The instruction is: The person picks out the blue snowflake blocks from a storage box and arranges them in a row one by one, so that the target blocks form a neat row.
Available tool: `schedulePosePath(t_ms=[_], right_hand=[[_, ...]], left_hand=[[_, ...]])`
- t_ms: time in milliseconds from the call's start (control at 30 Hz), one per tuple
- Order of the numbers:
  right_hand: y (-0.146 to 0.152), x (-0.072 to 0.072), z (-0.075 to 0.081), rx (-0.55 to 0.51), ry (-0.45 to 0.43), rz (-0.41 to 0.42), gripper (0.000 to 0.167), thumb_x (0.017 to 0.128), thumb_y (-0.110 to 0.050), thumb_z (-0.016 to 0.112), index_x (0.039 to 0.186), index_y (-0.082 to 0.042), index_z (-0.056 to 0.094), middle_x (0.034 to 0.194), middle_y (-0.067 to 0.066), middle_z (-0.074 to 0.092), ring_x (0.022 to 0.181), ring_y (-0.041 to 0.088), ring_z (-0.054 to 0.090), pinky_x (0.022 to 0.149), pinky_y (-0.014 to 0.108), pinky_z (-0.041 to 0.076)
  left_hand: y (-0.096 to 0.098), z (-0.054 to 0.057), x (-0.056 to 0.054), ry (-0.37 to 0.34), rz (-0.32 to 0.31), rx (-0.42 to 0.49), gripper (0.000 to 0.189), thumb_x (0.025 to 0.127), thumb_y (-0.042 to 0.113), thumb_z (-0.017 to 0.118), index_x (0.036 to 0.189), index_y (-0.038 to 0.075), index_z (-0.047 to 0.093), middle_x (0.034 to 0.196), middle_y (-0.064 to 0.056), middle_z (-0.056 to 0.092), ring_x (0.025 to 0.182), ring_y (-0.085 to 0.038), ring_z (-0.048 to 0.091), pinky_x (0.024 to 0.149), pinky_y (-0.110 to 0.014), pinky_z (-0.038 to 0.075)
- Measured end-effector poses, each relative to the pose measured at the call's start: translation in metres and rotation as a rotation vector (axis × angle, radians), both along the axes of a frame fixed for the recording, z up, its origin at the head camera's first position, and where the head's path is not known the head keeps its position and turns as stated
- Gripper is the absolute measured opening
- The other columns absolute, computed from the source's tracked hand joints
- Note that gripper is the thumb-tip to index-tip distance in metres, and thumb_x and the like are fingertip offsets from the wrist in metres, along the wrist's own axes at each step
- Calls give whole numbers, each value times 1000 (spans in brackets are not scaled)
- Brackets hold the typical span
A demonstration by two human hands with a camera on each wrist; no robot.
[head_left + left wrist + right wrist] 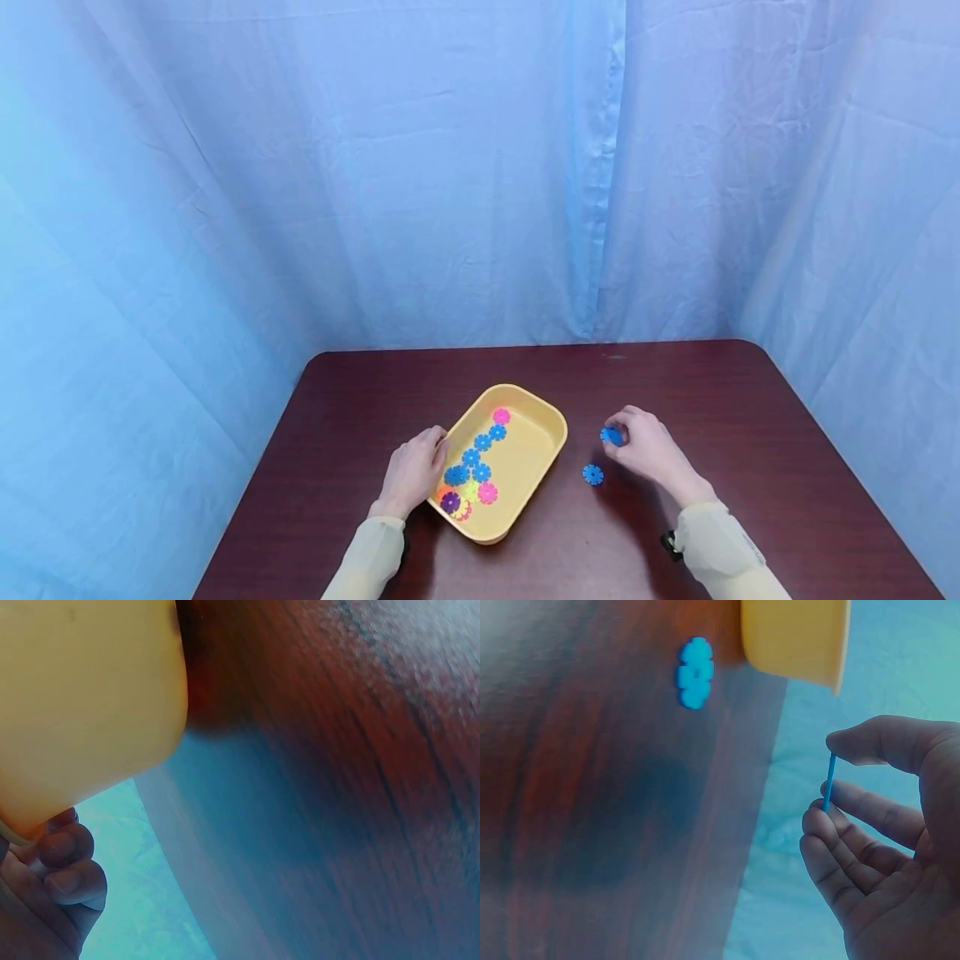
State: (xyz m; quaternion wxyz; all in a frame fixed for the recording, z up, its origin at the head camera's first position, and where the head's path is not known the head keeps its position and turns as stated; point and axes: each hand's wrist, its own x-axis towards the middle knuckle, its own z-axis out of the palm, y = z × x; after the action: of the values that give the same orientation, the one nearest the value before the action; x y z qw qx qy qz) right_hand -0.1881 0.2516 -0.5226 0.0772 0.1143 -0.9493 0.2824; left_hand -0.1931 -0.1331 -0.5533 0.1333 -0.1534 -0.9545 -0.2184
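Note:
My left hand [410, 472] grips the left rim of a yellow plastic tray [534, 467]; in the left wrist view its fingers [71, 881] curl at the tray's edge. Between thumb and fingertips, my right hand [651, 450] pinches a blue snowflake disc [611, 436] above the table, to the right of the tray. The right wrist view shows that held disc [829, 782] edge-on. A second blue snowflake disc [593, 475] lies flat on the table, between the tray and the right hand.
Inside the tray lie several blue snowflake discs [483, 442], pink ones [487, 493], a purple one [450, 502] and some yellow and orange ones, bunched toward the near left corner. The dark wood table [675, 375] has light blue curtains [450, 208] behind it and at both sides.

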Motion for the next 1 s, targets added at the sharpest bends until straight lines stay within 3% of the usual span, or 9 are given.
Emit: schedulePosePath(t_ms=[333, 1000], right_hand=[[7, 11, -26, -9, -57, -30, 24, 76, -12, 80, 96, -2, 71, 86, 1, 58, 70, 15, 51, 65, 34, 46], [13, 22, -53, -19, -84, -72, 24, 74, -11, 82, 94, -5, 72, 85, 0, 59, 72, 12, 55, 69, 37, 48]], left_hand=[[-1, -1, 2, 14, -1, 2, 13, 101, 25, 61, 96, 14, 66, 83, 5, 64, 61, -9, 55, 57, -31, 46], [0, 0, 2, 31, -6, 15, 10, 100, 23, 61, 95, 15, 66, 83, 6, 63, 60, -8, 54, 57, -31, 46]])
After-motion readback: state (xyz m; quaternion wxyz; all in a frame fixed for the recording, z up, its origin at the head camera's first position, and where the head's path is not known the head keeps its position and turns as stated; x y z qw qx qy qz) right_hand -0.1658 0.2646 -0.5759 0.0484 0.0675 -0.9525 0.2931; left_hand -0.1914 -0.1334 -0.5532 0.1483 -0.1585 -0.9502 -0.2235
